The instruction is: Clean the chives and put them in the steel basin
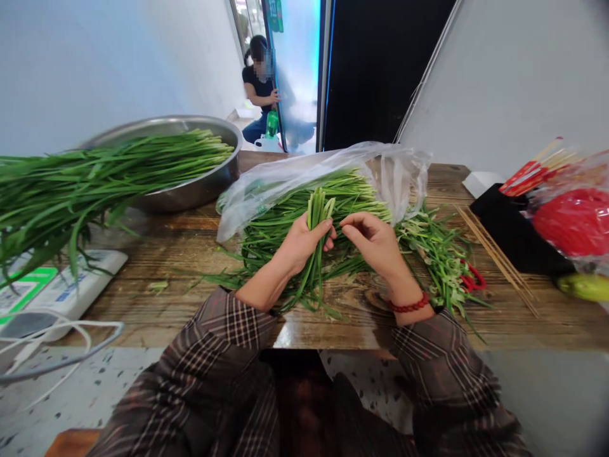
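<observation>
My left hand [301, 242] is closed round a small bunch of garlic chives [314, 206], pale cut ends up and green leaves hanging towards the table. Just right of it, my right hand [377, 246] is curled with thumb and forefinger drawn together in a pinch; anything between the tips is too small to make out. Beyond both hands, a larger heap of garlic chives [354, 189] lies partly under a clear plastic bag [285, 168]. Beside my right wrist is a loose pile of trimmings and leaves [435, 254].
A metal basin [233, 168] at back left holds long chives that overhang a white scale [95, 270] and cables. Red-handled scissors [473, 277], wooden skewers [499, 260] and a black box [516, 238] are on the right. A person [259, 82] crouches by the doorway.
</observation>
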Motion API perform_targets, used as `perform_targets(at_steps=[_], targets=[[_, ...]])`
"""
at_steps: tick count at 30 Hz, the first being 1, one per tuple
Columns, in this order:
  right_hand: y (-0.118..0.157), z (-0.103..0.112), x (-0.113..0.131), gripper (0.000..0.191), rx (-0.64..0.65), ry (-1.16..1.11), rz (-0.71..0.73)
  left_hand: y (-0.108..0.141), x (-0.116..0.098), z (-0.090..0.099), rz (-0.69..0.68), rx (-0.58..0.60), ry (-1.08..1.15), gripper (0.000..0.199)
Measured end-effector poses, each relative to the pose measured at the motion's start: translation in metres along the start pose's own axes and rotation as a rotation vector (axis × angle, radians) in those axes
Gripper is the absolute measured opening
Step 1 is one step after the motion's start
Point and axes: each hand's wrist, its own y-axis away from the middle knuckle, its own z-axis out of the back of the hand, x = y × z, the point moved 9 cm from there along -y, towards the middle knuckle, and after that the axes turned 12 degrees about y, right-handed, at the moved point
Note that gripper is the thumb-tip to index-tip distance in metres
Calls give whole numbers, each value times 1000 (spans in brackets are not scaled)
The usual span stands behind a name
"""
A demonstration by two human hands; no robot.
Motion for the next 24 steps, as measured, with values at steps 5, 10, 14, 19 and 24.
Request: perform_targets(at_steps=[5, 10, 14, 19, 24], targets=[[2, -16, 8, 12, 66, 182, 101, -1, -2, 4, -53, -46, 22, 27], [1, -16, 14, 4, 37, 232, 191, 1, 0, 0, -50, -20, 13, 32], [-1, 4, 8, 4, -119, 207, 123, 3, 2, -6, 11, 46, -26, 34], [-1, 18, 8, 11, -237, 175, 98, 7, 1, -16, 32, 163, -149, 31], [-2, 12, -12, 24, -197, -25, -31, 4, -7, -10, -90, 97, -339, 22]])
